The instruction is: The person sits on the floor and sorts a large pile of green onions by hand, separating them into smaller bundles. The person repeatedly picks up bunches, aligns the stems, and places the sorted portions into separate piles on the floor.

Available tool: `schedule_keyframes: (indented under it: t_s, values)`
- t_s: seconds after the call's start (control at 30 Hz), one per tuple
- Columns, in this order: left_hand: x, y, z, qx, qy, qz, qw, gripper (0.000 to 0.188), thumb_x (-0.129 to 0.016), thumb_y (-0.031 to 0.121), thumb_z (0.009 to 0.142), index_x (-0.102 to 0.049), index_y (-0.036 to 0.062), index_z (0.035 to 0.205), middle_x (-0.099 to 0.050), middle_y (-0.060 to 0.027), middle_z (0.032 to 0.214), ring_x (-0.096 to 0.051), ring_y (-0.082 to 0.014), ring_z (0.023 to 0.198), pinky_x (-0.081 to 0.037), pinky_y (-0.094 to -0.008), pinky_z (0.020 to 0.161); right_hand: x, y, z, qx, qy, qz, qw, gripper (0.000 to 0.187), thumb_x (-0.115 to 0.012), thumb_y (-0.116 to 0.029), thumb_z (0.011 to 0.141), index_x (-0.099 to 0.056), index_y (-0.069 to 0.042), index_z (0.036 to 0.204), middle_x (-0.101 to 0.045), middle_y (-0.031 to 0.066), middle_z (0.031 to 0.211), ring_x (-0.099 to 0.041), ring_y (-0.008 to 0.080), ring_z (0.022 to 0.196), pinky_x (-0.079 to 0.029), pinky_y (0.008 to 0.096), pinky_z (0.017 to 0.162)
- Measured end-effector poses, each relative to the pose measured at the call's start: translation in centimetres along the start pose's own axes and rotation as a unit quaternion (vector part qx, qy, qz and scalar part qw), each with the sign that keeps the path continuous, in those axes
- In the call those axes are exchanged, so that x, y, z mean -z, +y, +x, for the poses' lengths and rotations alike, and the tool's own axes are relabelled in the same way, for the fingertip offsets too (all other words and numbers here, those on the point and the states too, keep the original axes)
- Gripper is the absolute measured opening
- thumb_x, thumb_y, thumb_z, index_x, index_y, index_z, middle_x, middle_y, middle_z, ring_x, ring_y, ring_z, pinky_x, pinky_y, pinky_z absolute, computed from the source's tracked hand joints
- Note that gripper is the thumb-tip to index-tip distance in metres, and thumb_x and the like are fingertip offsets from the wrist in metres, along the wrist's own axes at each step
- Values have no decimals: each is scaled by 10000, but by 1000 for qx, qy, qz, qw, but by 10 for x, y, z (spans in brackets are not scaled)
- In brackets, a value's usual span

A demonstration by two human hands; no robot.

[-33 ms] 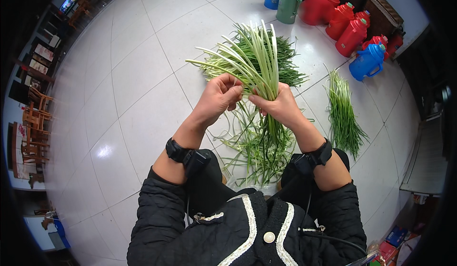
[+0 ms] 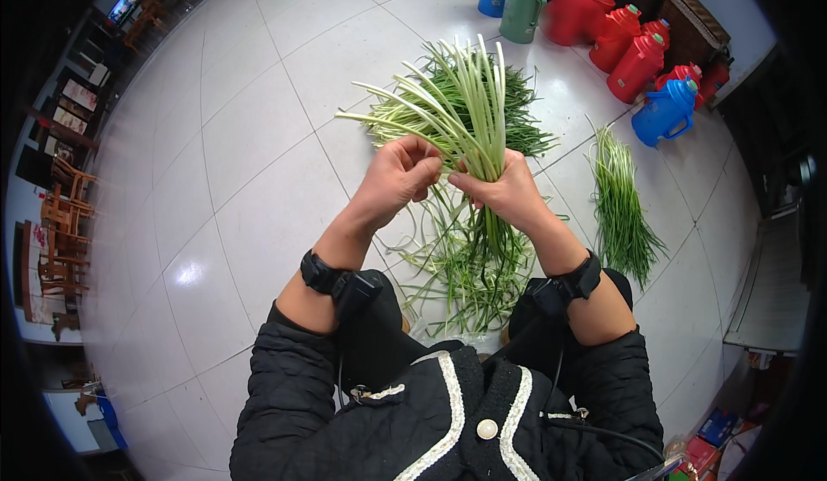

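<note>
My right hand (image 2: 501,190) is wrapped round a bunch of garlic chives (image 2: 475,124), white stalks fanning up and away, green leaves hanging below the fist. At the bunch's left side, my left hand (image 2: 403,176) is closed in a pinch on a thin pale chive strip, only partly visible at the fingertips. Beyond the hands, a large pile of chives (image 2: 521,112) lies on the floor, partly hidden by the bunch. Loose chive leaves and scraps (image 2: 469,287) are strewn below my hands, between my knees. A separate bundle of chives (image 2: 618,210) lies to the right.
Red thermos flasks (image 2: 636,68) stand at the far right, with a green flask (image 2: 522,7) and a blue flask (image 2: 665,112) near them. Wooden chairs (image 2: 67,214) line the far left. Pale tiles (image 2: 250,136) cover the floor. A cabinet (image 2: 767,283) stands at the right edge.
The white stalk ends have shifted very slightly. Both hands stay almost in place, with the same holds.
</note>
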State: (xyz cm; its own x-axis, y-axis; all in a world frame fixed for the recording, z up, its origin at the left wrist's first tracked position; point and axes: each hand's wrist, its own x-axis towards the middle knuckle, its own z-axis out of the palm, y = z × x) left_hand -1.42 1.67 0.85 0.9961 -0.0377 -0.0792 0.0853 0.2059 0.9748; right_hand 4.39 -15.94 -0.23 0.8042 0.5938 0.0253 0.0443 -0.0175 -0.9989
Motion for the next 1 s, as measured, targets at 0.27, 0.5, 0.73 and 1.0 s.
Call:
schedule_keyframes:
  t_s: [0.27, 0.5, 0.73, 1.0]
  values:
    - [15, 10, -2, -20, 19, -106, 994, 84, -598, 134, 859, -537, 79, 875, -450, 67, 645, -348, -10, 499, -302, -165, 442, 10, 6, 2, -24, 40, 36, 998, 124, -690, -75, 768, -589, -2, 777, -564, 14, 620, -526, 71, 483, -435, 216, 450]
    - [35, 23, -3, -141, 97, 31, 985, 60, -573, 119, 870, -557, 66, 847, -600, -22, 818, -534, -80, 726, -440, -234, 691, 25, 20, 8, -84, 95, 152, 980, 162, -704, -106, 748, -598, -2, 812, -575, 36, 685, -534, 98, 504, -441, 240, 459]
    - [45, 21, 1, -203, 255, -10, 945, 87, -518, 119, 910, -512, 65, 842, -611, -96, 923, -543, -111, 684, -447, -244, 672, 48, 28, 13, -69, 183, 176, 965, 155, -705, -105, 753, -602, -8, 816, -561, 25, 666, -517, 96, 510, -430, 243, 455]
    - [60, 33, -7, -434, 400, -6, 807, 109, -325, 184, 981, -280, 85, 978, -599, -182, 933, -503, -117, 623, -459, -268, 586, 64, 30, 12, -68, 213, 151, 963, 169, -709, -120, 760, -599, -12, 830, -555, 15, 654, -514, 94, 522, -420, 241, 457]
